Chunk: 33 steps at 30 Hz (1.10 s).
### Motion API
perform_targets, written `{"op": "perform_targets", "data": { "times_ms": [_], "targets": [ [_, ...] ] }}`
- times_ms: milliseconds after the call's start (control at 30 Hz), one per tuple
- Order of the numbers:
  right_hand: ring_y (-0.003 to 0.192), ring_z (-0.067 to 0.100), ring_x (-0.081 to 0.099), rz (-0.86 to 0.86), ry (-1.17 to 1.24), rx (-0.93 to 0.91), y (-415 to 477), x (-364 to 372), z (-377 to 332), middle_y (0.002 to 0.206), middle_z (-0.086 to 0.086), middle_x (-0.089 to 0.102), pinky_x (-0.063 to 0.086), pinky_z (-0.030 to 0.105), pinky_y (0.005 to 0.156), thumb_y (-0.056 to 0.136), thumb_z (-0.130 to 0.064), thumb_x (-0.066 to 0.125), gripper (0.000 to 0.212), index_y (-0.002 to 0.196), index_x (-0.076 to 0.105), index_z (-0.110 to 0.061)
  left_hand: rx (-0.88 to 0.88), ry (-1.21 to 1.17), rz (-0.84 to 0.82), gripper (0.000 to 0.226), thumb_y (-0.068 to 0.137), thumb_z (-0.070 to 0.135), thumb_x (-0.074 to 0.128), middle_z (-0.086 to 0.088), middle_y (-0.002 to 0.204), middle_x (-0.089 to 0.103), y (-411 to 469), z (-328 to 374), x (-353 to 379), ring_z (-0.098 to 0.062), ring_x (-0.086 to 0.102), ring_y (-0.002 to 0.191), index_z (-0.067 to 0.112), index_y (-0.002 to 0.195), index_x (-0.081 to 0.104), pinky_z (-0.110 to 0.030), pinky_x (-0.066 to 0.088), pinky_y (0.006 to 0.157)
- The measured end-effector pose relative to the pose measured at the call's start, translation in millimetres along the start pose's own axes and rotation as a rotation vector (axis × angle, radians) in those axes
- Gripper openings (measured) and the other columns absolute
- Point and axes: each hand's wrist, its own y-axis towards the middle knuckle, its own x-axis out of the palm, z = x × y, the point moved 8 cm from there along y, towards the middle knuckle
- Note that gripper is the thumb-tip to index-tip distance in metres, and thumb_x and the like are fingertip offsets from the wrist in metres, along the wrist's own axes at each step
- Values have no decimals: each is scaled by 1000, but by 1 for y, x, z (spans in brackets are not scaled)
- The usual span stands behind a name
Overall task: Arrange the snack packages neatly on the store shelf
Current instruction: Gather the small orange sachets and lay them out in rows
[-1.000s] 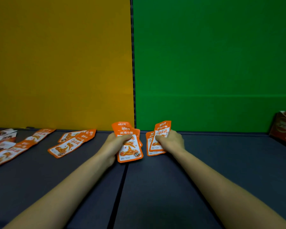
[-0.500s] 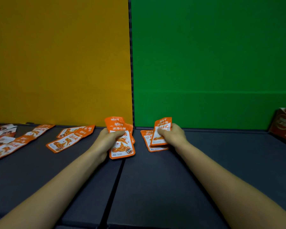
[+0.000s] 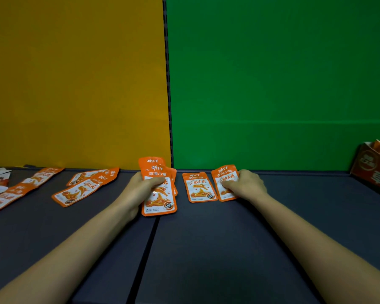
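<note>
Snack packages, flat orange-and-white foil pouches printed with a fish picture, are what we are laying out on the dark grey shelf (image 3: 206, 249), in front of the yellow (image 3: 75, 84) and green (image 3: 272, 84) back panels. Our left hand (image 3: 138, 191) has its grip clamped on a fanned stack of pouches (image 3: 159, 194), thumb across the front, held just above the seam between the two shelf boards. Our right hand (image 3: 244, 185) presses its fingers together on a single pouch (image 3: 225, 183) lying flat, just beside another laid pouch (image 3: 199, 187), the two nearly edge to edge. More loose pouches (image 3: 83, 187) lie skewed and overlapping to the left, and an open orange cardboard display box (image 3: 373, 170) sits at the far right edge.

We judge the row has only begun. The risk is in the left stack: the pouches look slick and are already fanned, so a loose thumb could let several slide out at once. On the right, dragging the held pouch sideways could nudge its neighbour askew, since they sit so close.
</note>
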Motion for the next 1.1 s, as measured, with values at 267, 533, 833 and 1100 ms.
{"op": "perform_targets", "data": {
  "times_ms": [267,533,833,1100],
  "targets": [
    [112,31,57,110,-363,-105,-22,-14,-24,117,10,62,44,32,83,85,-58,50,57,112,59,-9,-3,-3,5,14,88,18,62,-7,85,71,0,0,-2,-17,70,62,14,101,59,-31,55,60],
    [115,31,55,138,-514,-113,-27,-20,-24,121,12,60,44,34,86,82,-67,45,72,120,52,-6,-3,11,9,11,88,20,63,-3,82,70,-5,3,1,-9,68,52,19,96,56,-27,53,55],
    [77,2,58,-205,212,-418,-54,-11,-55,82,-8,66,42,22,74,95,-44,43,36,81,68,-23,0,-85,-140,21,87,20,62,-6,84,72,-26,12,43,-13,70,56,13,107,58,-24,57,52],
    [51,4,47,-125,609,-280,-44,-13,-39,59,-5,55,38,12,52,94,-25,51,33,63,56,-17,-24,-224,-290,12,90,16,59,-6,80,74,-31,15,88,-16,72,62,11,101,60,-27,59,56]
  ]
}}
